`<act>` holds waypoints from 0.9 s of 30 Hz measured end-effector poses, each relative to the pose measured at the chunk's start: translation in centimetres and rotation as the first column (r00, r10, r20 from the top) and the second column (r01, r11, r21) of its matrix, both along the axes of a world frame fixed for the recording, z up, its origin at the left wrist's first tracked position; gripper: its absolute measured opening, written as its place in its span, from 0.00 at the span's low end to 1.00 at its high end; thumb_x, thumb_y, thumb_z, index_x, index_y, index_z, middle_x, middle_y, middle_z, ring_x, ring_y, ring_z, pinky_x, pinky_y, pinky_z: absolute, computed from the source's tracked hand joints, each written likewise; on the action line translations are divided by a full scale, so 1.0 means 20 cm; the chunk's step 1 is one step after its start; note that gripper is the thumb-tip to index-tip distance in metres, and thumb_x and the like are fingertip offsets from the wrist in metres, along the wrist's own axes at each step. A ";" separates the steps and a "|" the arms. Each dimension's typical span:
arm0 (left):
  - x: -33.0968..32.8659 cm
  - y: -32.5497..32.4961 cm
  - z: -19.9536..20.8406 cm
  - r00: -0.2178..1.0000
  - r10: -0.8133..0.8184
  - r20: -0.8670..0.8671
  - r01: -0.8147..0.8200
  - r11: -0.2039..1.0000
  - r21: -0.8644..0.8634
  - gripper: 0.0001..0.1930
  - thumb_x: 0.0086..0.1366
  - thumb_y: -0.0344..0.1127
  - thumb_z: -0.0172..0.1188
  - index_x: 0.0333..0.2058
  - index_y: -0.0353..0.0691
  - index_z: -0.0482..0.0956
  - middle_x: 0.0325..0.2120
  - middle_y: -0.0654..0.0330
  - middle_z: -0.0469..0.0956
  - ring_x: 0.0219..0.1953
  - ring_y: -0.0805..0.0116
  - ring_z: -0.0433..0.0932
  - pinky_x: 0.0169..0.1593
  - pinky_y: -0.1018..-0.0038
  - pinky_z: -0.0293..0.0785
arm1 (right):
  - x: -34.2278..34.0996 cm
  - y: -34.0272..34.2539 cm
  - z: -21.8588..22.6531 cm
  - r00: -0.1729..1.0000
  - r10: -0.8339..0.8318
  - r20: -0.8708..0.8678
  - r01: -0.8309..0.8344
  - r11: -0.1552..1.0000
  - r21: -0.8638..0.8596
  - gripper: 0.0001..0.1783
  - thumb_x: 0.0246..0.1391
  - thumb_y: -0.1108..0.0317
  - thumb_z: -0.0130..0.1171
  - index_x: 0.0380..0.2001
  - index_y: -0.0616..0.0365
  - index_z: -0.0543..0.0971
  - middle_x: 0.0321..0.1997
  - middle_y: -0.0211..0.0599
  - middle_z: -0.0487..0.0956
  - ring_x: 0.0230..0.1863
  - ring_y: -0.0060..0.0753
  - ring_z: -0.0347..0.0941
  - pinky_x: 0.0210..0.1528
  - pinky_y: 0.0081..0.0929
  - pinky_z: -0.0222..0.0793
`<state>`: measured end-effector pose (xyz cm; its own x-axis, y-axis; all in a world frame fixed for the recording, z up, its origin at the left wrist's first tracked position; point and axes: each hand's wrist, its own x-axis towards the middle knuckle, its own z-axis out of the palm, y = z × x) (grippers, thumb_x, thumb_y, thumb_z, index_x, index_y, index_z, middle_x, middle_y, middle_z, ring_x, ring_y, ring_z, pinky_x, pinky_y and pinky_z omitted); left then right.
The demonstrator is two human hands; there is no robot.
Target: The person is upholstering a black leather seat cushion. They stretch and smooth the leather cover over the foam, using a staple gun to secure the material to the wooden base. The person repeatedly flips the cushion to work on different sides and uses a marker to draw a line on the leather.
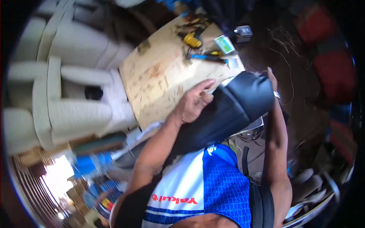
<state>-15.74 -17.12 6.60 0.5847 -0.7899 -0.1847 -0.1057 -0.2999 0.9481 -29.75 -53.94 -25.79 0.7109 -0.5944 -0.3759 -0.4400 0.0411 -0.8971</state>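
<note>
A long, padded piece covered in black leather-like material (218, 119) lies across in front of my body, with a seam across it near its right end. My left hand (194, 102) is over its far edge, index finger stretched out and thumb apart; nothing shows between them. Around the right end of the padded piece, my right hand (272, 79) grips the edge, its fingers partly hidden behind the material. A watch or bracelet (276, 95) is on that wrist. Beyond the piece stands a worn wooden worktable (152, 91).
On the table's far end lie a blue-handled hammer (207, 57), a yellow tool (192, 40) and a green-and-white box (225, 44). Pale upholstered sofas (81, 114) stand at left. A loose cord (291, 72) trails over the dark floor. Red upholstered pieces (317, 64) are at right.
</note>
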 end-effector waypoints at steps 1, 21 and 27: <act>0.03 0.13 0.05 1.000 0.026 -0.006 -0.026 0.998 0.057 0.33 0.72 0.55 0.49 0.64 0.33 0.67 0.59 0.53 0.72 0.61 0.63 0.70 0.66 0.67 0.61 | -0.14 -0.01 -0.07 0.998 -0.055 -0.003 0.055 0.998 0.040 0.32 0.69 0.41 0.41 0.44 0.62 0.79 0.41 0.49 0.82 0.44 0.44 0.78 0.49 0.39 0.70; -0.85 3.13 -0.11 -0.095 0.867 0.488 -0.978 -0.172 0.116 0.33 0.74 0.61 0.44 0.59 0.37 0.75 0.56 0.48 0.77 0.61 0.56 0.72 0.66 0.66 0.60 | -0.17 0.44 1.21 0.993 0.036 0.110 0.045 0.753 -0.656 0.34 0.72 0.47 0.39 0.68 0.63 0.64 0.71 0.52 0.64 0.71 0.46 0.58 0.73 0.39 0.50; -0.81 3.28 -0.23 -0.115 0.984 0.139 -0.988 -0.099 -0.114 0.32 0.75 0.59 0.45 0.58 0.33 0.75 0.55 0.54 0.76 0.59 0.61 0.70 0.64 0.70 0.61 | -0.01 0.54 1.35 0.999 -0.049 0.023 0.054 0.852 -0.521 0.32 0.70 0.49 0.38 0.65 0.61 0.67 0.69 0.47 0.66 0.69 0.43 0.62 0.71 0.39 0.54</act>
